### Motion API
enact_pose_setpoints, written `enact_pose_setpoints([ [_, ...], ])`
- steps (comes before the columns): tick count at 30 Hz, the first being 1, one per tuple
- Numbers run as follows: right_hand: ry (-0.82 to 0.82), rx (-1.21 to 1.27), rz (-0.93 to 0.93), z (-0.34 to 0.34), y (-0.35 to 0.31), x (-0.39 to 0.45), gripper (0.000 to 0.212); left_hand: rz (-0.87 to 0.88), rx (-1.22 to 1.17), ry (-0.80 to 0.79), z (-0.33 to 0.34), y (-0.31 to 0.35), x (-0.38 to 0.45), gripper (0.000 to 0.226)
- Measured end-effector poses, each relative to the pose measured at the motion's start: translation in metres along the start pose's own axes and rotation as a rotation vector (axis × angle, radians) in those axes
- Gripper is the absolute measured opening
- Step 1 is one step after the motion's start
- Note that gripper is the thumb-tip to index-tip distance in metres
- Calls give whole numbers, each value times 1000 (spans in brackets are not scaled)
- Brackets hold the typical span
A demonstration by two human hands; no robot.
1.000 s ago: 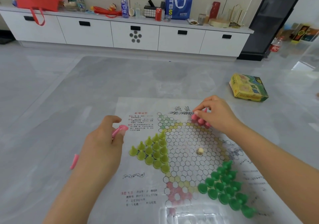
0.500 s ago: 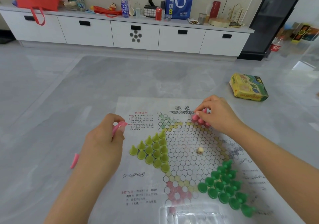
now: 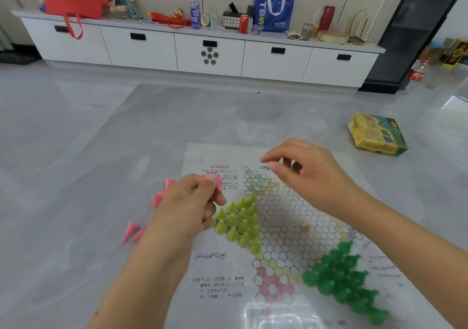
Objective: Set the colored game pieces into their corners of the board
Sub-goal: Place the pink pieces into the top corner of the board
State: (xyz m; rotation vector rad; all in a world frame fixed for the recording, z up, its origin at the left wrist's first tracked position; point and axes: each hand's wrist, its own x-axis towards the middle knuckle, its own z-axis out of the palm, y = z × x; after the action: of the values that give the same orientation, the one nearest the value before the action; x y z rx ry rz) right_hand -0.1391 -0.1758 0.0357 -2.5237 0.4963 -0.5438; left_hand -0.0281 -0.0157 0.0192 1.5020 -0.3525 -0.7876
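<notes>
The paper game board (image 3: pixel 222 273) lies flat on the grey table. My left hand (image 3: pixel 187 207) hovers over the board's left edge and pinches a pink cone piece (image 3: pixel 216 183) between thumb and fingers. My right hand (image 3: pixel 314 179) hangs above the board's far corner with thumb and forefinger stretched towards the left hand, holding nothing I can see. A trace of pink (image 3: pixel 301 171) shows under its fingers. Yellow-green pieces (image 3: pixel 240 223) fill the left corner and dark green pieces (image 3: pixel 342 283) fill the near right corner. Loose pink pieces (image 3: pixel 130 231) lie on the table left of the board.
A small cream piece (image 3: pixel 306 226) sits near the board's centre. A clear plastic tray (image 3: pixel 278 318) lies at the near edge. A yellow box (image 3: pixel 377 133) rests at the far right. White cabinets (image 3: pixel 210 52) with clutter line the back.
My right hand has lifted off the pink pieces at the far corner and swung left. My left hand with its pink piece has moved right, uncovering more loose pink pieces.
</notes>
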Motion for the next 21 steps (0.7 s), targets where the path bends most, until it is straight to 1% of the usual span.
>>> enact_pose_setpoints([
  [2,-72,3,-182,8,-23,-5,19,-29,-52,-40,1,1,-2,20],
  [3,-81,-8,-254,12,-30,-6,22,-41,-74,-58,2,1,-3,20],
  [5,-71,-16,-330,19,-39,-4,23,-67,-100,-83,3,1,-5,20],
  [10,-39,28,-363,27,-46,-1,23,-132,-200,-106,1,2,-6,25],
  [14,-39,43,-347,28,-49,-1,17,-110,-192,-98,0,3,-8,24],
  [16,-34,95,-275,23,-52,-1,11,-64,-156,-81,-2,2,-8,24],
  [18,-18,214,-105,9,-51,-2,10,-12,-125,-66,-3,1,-7,27],
  [19,21,291,-8,0,-47,-4,11,8,-115,-63,-4,1,-7,28],
  [21,153,385,170,-18,-30,-8,12,34,-101,-70,-4,1,-7,28],
])
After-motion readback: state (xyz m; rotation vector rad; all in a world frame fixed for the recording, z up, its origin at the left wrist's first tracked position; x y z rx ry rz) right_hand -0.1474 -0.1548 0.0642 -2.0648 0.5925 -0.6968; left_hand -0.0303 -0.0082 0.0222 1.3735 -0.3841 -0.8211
